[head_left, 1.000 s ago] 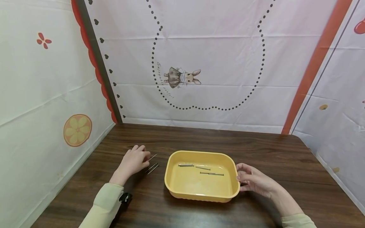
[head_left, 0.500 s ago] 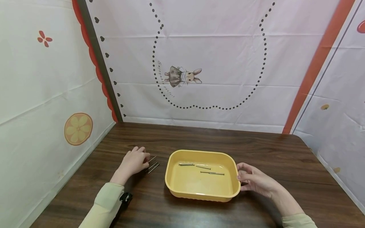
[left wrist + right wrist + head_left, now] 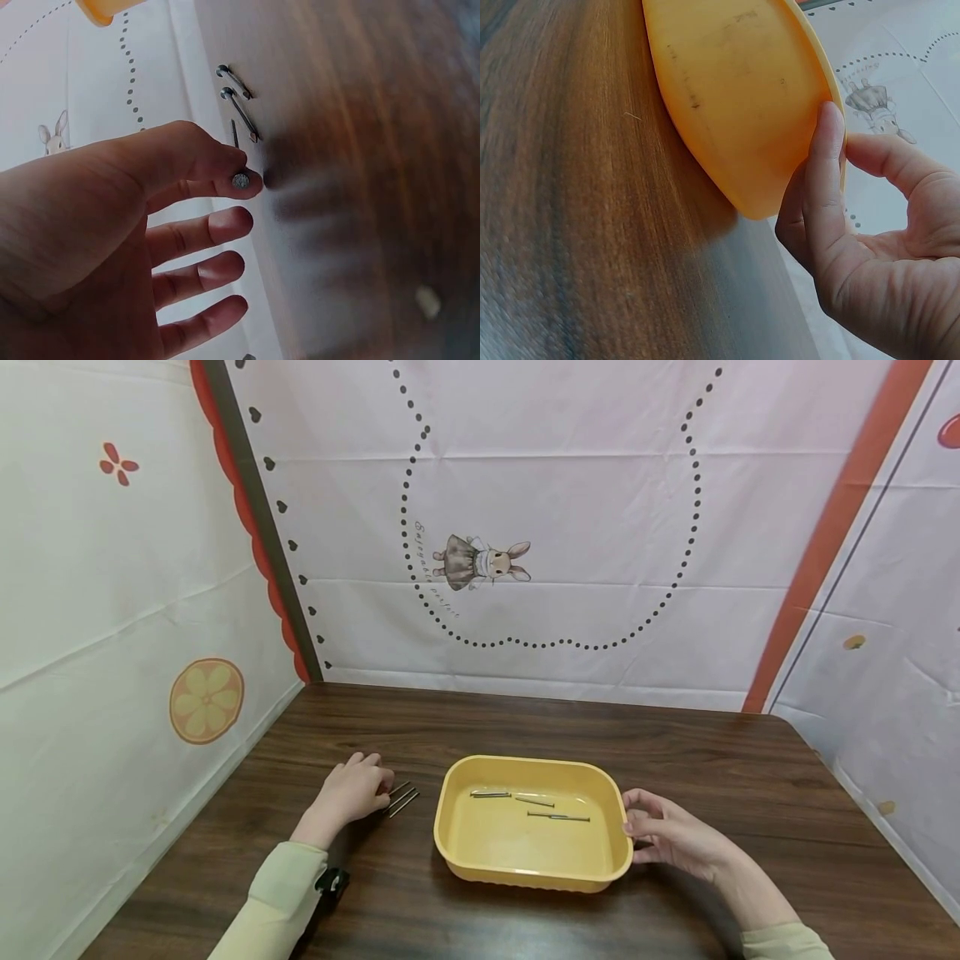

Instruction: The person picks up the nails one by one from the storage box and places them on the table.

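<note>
Left hand (image 3: pixel 352 792) has settled onto the nails (image 3: pixel 402 798) left of the tray (image 3: pixel 457 852), pinching one; right hand (image 3: pixel 667 837) keeps gripping the tray's rim.

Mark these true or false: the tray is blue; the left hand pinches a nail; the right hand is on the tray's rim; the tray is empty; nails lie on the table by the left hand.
1. The tray is blue. False: it is yellow.
2. The left hand pinches a nail. True.
3. The right hand has a grip on the tray's rim. True.
4. The tray is empty. False: nails in the tray lie on its floor.
5. Two loose nails lie on the table by the left hand. True.
</note>
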`<state>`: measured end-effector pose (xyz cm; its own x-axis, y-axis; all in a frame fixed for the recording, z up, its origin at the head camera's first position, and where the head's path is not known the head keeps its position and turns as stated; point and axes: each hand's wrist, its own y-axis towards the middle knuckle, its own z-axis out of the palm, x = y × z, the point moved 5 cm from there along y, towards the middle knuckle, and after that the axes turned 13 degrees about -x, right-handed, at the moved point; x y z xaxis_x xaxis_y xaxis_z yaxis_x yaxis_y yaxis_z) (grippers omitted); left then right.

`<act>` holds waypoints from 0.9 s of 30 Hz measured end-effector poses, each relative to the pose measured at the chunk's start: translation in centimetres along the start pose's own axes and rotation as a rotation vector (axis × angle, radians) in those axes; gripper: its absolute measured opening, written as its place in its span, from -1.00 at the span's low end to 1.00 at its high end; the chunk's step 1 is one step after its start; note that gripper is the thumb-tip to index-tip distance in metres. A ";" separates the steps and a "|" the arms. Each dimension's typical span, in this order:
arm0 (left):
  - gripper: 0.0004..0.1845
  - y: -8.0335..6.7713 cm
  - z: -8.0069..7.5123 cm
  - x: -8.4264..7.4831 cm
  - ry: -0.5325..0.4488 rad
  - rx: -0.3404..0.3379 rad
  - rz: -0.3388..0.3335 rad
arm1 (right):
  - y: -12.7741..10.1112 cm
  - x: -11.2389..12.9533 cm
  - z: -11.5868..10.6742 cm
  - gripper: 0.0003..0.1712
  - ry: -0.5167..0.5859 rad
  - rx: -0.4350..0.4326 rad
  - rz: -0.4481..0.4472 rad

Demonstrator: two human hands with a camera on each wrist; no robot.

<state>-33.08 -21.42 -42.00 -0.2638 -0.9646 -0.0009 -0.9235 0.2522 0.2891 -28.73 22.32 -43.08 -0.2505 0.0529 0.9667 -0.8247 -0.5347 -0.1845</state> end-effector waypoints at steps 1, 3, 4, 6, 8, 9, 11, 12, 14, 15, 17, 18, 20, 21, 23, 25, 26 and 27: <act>-0.82 0.0 0.0 0.0 -0.001 0.004 -0.002 | 0.0 0.0 0.0 -0.75 -0.001 0.000 0.000; -0.82 0.0 0.1 0.1 -0.001 0.010 -0.006 | 0.0 0.0 0.0 -0.75 -0.002 -0.002 0.001; -0.82 0.0 0.1 0.1 -0.002 0.012 -0.008 | 0.0 0.0 0.0 -0.76 -0.003 -0.003 0.002; -0.82 0.0 0.1 0.1 0.000 0.017 -0.011 | 0.0 0.0 0.0 -0.76 -0.005 -0.006 0.005; -0.81 0.0 0.1 0.1 0.001 0.021 -0.013 | 0.0 0.0 0.0 -0.77 -0.006 -0.006 0.006; -0.81 0.0 0.2 0.1 0.000 0.025 -0.016 | 0.1 -0.1 0.0 -0.76 -0.006 -0.005 0.006; -0.81 0.0 0.1 0.1 0.001 0.030 -0.019 | 0.1 -0.1 -0.1 -0.76 -0.004 -0.003 0.004; -0.81 0.0 0.1 0.0 0.000 0.033 -0.022 | 0.1 -0.1 -0.1 -0.76 -0.003 -0.002 0.003; -0.82 0.0 0.1 -0.1 -0.004 0.042 -0.027 | 0.1 -0.1 -0.1 -0.75 -0.002 0.001 0.002; -0.82 0.0 0.0 -0.1 -0.005 0.042 -0.024 | 0.1 -0.1 -0.1 -0.75 -0.002 0.001 0.001; -0.81 0.0 -0.1 -0.2 -0.008 0.045 -0.026 | 0.1 -0.1 -0.1 -0.76 -0.004 0.001 0.001; -0.81 0.0 -0.2 -0.3 -0.009 0.047 -0.027 | 0.1 -0.1 -0.1 -0.76 -0.005 0.000 0.001; -0.81 -0.1 -0.2 -0.3 -0.008 0.046 -0.027 | 0.1 -0.1 -0.1 -0.76 -0.010 -0.003 0.000; -0.80 -0.1 -0.2 -0.3 -0.007 0.045 -0.028 | 0.1 -0.1 -0.1 -0.76 -0.011 -0.004 -0.001; -0.80 -0.1 -0.3 -0.2 -0.004 0.045 -0.032 | 0.1 -0.1 -0.1 -0.76 -0.014 -0.007 0.000; -0.80 -0.1 -0.2 -0.2 -0.001 0.043 -0.034 | 0.1 -0.2 -0.1 -0.76 -0.015 -0.008 0.001; -0.80 -0.1 -0.2 -0.2 0.001 0.042 -0.035 | 0.1 -0.2 -0.1 -0.76 -0.014 -0.008 0.002; -0.80 -0.2 -0.2 -0.1 0.003 0.042 -0.037 | 0.1 -0.1 -0.1 -0.75 -0.013 -0.007 0.002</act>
<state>-32.83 -21.34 -41.81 -0.2283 -0.9736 -0.0079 -0.9435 0.2192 0.2484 -28.81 22.37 -43.26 -0.2453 0.0411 0.9686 -0.8278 -0.5289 -0.1872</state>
